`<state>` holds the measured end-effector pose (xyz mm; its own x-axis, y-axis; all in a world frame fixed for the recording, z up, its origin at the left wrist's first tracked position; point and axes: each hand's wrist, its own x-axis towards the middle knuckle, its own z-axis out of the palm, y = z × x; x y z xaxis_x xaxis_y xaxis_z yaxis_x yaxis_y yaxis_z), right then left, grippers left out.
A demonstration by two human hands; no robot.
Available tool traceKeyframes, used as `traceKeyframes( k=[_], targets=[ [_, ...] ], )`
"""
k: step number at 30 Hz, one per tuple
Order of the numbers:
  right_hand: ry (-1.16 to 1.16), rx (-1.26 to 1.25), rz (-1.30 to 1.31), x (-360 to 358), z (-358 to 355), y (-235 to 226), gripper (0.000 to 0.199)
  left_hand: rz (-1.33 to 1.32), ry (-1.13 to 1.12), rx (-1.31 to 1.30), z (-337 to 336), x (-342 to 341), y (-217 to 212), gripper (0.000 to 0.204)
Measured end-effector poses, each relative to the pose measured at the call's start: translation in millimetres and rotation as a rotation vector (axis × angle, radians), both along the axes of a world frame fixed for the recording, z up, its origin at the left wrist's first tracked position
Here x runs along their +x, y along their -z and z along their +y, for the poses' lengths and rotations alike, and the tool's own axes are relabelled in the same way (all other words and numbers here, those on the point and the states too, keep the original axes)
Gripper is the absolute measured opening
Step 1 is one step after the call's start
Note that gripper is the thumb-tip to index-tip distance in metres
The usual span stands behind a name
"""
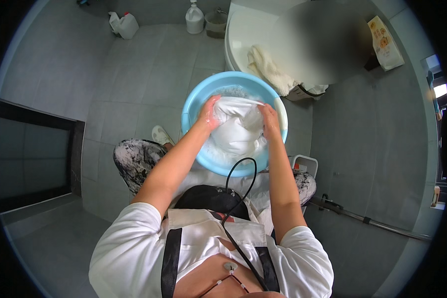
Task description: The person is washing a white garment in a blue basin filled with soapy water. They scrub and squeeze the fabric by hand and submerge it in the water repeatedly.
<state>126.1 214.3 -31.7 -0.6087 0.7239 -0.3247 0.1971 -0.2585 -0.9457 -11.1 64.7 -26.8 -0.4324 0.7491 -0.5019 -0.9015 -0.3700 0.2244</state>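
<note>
White wet cloth [238, 130] is bunched in a light-blue plastic basin [193, 107] of soapy water, set on the grey tiled floor [139, 69] before the seated person's knees. The cloth is gripped at its left side by the left hand [208, 113] and at its right side by the right hand [269, 120], fingers closed on the fabric. A cream towel [268, 67] is draped over a white tub rim behind; two detergent bottles [124, 24] stand farther back.

light blue basin [191, 107], white cloth [236, 131], grey floor tiles [149, 64], leggings [134, 161] — black-and-white marbled, white jug [126, 25]
</note>
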Motion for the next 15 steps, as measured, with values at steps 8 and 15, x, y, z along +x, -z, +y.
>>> traceKeyframes(
  k=[8, 15],
  targets=[
    [0.127, 0.616, 0.236, -23.4, -85.3, -45.6, 0.025, 0.162, 0.129, -0.057, 22.7, 22.5, 0.0, 0.035],
    [0.12, 0.875, -0.037, -26.5, -79.4, -29.8, 0.019, 0.197, 0.044, -0.283, 37.5, 43.9, -1.3, 0.028]
  ],
)
